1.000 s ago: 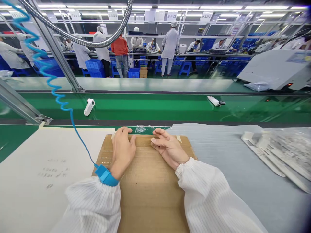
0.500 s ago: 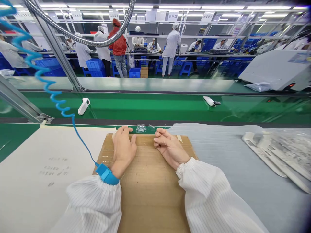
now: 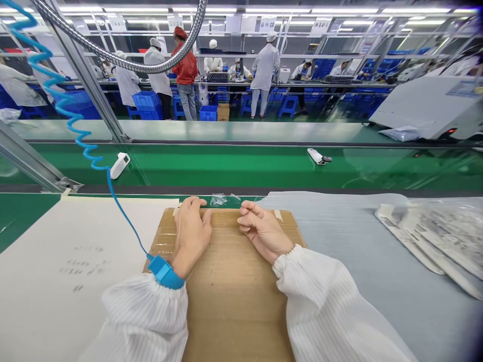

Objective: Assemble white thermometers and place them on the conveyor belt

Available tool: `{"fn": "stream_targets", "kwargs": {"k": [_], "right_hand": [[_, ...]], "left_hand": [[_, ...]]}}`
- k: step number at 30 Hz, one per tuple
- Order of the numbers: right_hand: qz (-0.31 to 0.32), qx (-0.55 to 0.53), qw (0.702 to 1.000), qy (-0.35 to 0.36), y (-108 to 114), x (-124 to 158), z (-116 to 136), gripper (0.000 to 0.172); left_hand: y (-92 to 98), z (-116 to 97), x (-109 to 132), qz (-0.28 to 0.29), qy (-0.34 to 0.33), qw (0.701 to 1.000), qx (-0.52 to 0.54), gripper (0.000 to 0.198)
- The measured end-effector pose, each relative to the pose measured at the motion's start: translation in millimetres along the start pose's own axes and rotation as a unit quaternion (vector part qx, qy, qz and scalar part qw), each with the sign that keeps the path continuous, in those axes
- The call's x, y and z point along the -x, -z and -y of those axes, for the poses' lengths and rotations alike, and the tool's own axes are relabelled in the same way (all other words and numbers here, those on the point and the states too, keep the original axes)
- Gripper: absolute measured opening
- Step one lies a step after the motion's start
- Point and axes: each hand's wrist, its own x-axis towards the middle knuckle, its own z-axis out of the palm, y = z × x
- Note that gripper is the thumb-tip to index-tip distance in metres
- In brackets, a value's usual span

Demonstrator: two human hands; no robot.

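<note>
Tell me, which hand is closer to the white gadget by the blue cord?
Left. The left hand lies flat on the cardboard, diagonally right of the gadget; the right hand rests farther right.

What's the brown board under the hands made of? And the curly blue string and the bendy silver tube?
The brown board looks like corrugated cardboard: matte, with fine ribs and what seem to be glossy clear tape strips. The curly blue string seems to be a smooth plastic-coated cord, coiled like a spring. The bendy silver tube is probably metal: shiny, with rings all along it.
</note>
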Motion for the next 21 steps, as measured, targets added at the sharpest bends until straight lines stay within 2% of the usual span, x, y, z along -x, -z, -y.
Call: {"fn": "stream_targets", "kwargs": {"k": [6,9,13,21], "right_hand": [[0.004,-0.01,1.0,-0.001,0,1,1,0.041],[0.044,-0.029,0.998,-0.021,-3,4,3,0.043],[0.112,-0.057,0.991,-0.042,-4,7,7,0.035],[0.111,-0.071,0.99,-0.039,0,6,11,0.027]], "left_hand": [[-0.3,0,0,-0.003,-0.012,1.0,0.014,0.019],[0.7,-5,2,0.011,-0.037,0.997,0.064,0.016],[2.7,-14,5,0.065,-0.066,0.988,0.126,0.015],[3.9,-15,5,0.073,-0.066,0.98,0.173,0.022]]}}
